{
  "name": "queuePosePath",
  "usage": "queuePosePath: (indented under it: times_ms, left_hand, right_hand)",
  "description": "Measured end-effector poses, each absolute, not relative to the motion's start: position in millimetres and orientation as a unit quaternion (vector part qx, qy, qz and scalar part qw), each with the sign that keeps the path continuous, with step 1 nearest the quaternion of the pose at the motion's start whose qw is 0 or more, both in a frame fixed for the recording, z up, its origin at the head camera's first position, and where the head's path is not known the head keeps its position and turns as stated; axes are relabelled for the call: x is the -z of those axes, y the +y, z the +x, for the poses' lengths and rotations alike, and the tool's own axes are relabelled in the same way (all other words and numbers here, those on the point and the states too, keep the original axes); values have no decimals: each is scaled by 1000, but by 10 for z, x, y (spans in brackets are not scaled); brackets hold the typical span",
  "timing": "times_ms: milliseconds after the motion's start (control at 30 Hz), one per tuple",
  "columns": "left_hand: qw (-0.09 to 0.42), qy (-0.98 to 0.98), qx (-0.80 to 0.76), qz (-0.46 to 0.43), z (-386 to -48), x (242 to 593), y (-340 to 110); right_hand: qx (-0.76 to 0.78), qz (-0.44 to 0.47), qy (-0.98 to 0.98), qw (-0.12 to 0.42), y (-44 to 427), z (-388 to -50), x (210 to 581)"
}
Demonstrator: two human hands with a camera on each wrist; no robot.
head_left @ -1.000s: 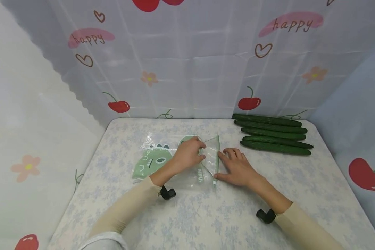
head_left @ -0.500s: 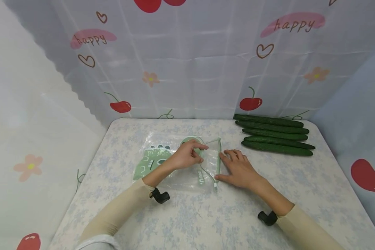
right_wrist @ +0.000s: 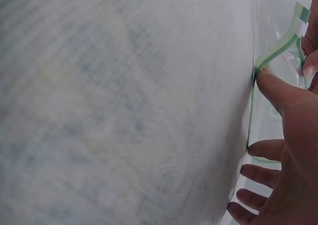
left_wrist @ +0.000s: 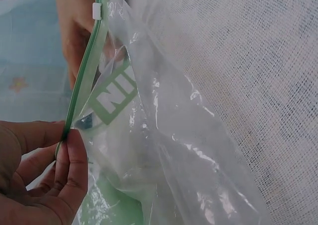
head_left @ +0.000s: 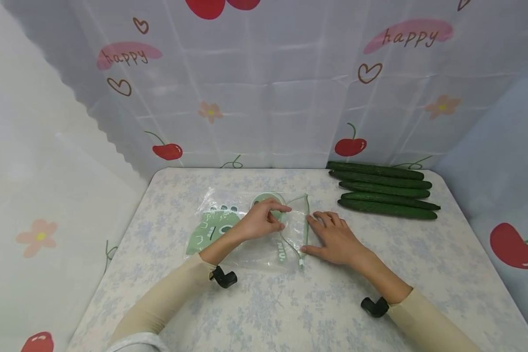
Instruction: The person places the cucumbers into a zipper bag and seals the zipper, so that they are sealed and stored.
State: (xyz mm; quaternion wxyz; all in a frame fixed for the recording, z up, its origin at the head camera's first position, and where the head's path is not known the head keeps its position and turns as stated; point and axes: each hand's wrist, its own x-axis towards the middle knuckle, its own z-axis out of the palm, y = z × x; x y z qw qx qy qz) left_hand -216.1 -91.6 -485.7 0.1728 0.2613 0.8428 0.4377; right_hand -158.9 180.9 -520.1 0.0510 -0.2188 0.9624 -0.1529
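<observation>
A clear zip bag (head_left: pixel 246 259) with a green cartoon print lies on the table, its mouth on the right spread apart. My left hand (head_left: pixel 259 220) is over the bag and pinches the green zip edge (left_wrist: pixel 69 106) between thumb and fingers, as the left wrist view shows. With fingers spread, my right hand (head_left: pixel 334 239) rests on the table and touches the other green edge (head_left: pixel 307 220) of the mouth with thumb and index fingertips. A white slider (left_wrist: pixel 97 11) sits at the near end of the zip. No object shows inside the bag.
Several long cucumbers (head_left: pixel 387 210) lie side by side at the back right of the table. The table (head_left: pixel 264 313) has a pale floral cover. A printed curtain (head_left: pixel 268 122) hangs behind it, with more sheeting at both sides.
My left hand has shifted slightly left and down from its place a second ago, its thumb and index finger now around the upper zip edge. My right hand has hardly moved.
</observation>
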Motion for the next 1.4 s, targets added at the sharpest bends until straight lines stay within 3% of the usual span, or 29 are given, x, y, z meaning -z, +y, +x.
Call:
queuePosePath:
  times_ms: [367,933,1233,1400]
  left_hand:
    - [169,849,-428,259,-2151,4870,-905]
    - [176,840,-439,268,-2173,4859,-915]
    - [175,842,-437,262,-2178,4867,-916]
    - [173,842,-437,264,-2176,4881,-912]
  right_hand:
    - [242,-190,951,20,2151,-1627,5066]
    - [292,-45,955,-34,3556,-1531,4927]
    - [302,-16,947,-110,4227,-1538,5086]
    - [300,35,950,-82,4462,-1549,5157]
